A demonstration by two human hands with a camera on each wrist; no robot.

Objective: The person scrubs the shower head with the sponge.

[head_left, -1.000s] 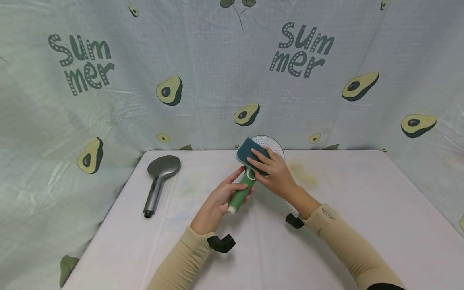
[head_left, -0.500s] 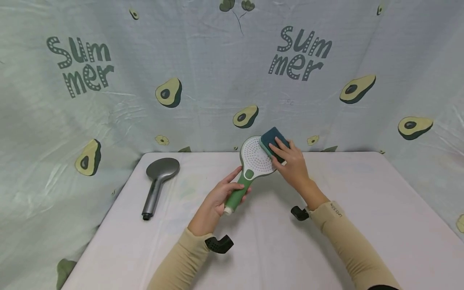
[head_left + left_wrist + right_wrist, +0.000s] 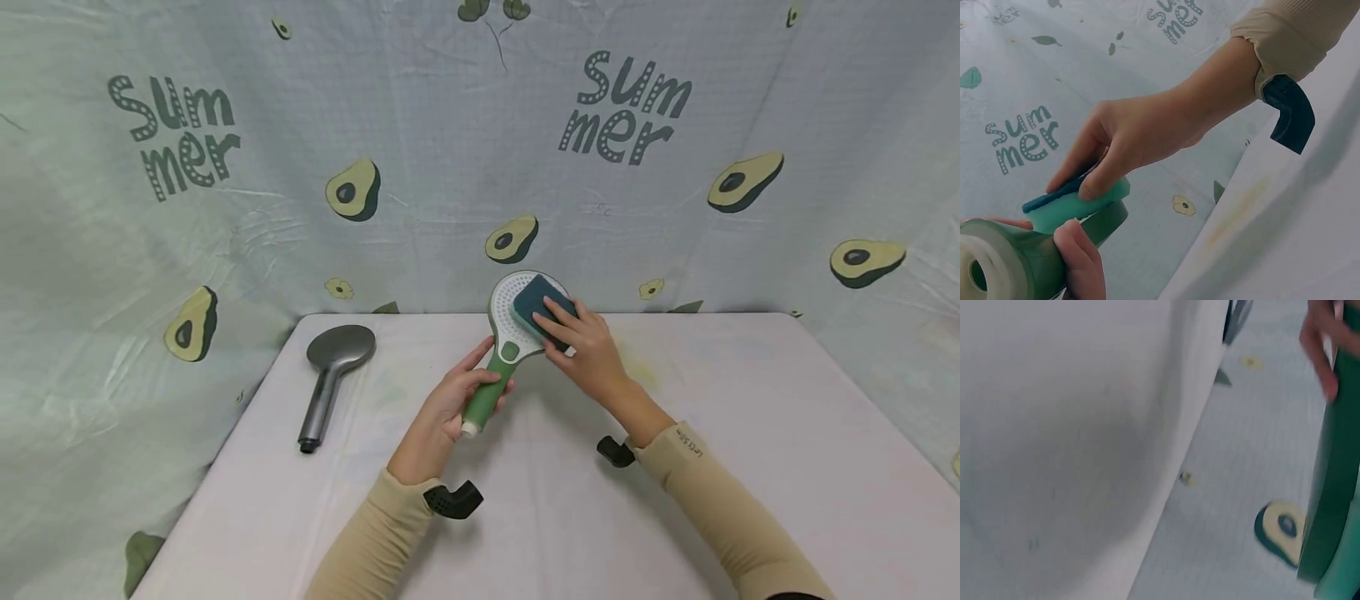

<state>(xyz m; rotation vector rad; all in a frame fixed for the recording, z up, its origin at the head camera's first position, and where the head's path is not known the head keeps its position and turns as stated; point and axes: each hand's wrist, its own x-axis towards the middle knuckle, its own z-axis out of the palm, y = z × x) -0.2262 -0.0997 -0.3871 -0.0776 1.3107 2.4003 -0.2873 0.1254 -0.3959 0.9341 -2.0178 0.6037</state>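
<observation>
My left hand [image 3: 455, 393] grips the green handle of a shower head [image 3: 510, 292], lifted above the table with its white nozzle face turned up toward the head camera. In my right hand [image 3: 588, 350] is a two-tone sponge [image 3: 543, 304], dark blue on top and lighter green beneath. The sponge lies against the right part of the nozzle face and covers it there. Thumb and fingers pinch the sponge [image 3: 1075, 209] from both sides in the left wrist view. The right wrist view catches the green back of the shower head [image 3: 1338, 481] and a sponge edge.
A dark grey shower head [image 3: 330, 367] lies at the left of the white-covered table [image 3: 675, 500]. Behind the table's far edge hangs a printed cloth [image 3: 435, 125] with avocados and lettering. Black wrist-worn pieces [image 3: 453, 500] stick out from both cuffs.
The sponge moved from the lower left of the nozzle face to its upper right edge, then back left and down onto it. The left hand keeps its hold with small shifts.
</observation>
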